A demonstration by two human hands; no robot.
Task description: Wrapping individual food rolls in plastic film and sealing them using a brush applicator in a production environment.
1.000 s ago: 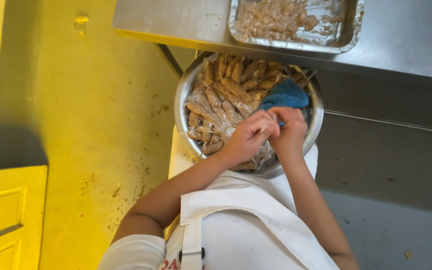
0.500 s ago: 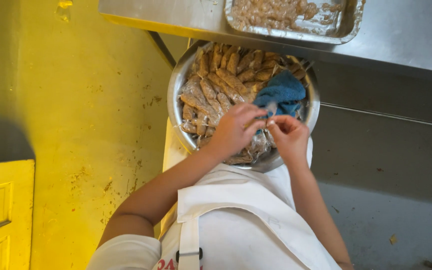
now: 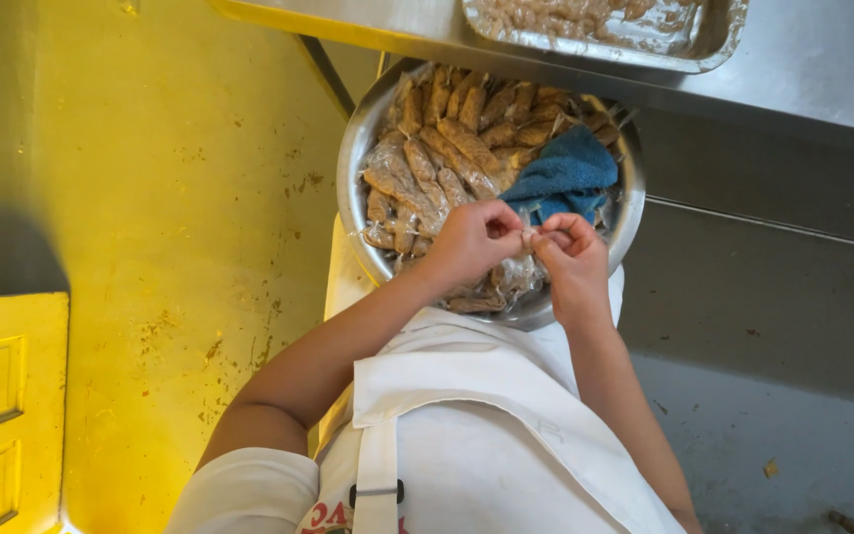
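Plastic-wrapped sausage roll (image 3: 526,259), seen from the head view, hangs between the two hands over the near rim of the steel bowl (image 3: 353,168), its long axis dropping toward the person. Left hand (image 3: 471,242) and right hand (image 3: 570,252) meet fingertip to fingertip, both pinching its twisted top end; neither is nearer. Blue cloth (image 3: 565,173) lies just beyond, among stacked rolls (image 3: 447,148).

The round steel bowl (image 3: 353,173) is packed almost rim to rim with slim plastic-wrapped brown rolls (image 3: 447,148), and a crumpled blue towel (image 3: 567,173) fills its right side. Both hands meet over the near rim, blocking it. The steel table edge (image 3: 793,79) and its shallow metal tray (image 3: 714,49) overhang the far side. Open yellow floor (image 3: 170,198) lies left.
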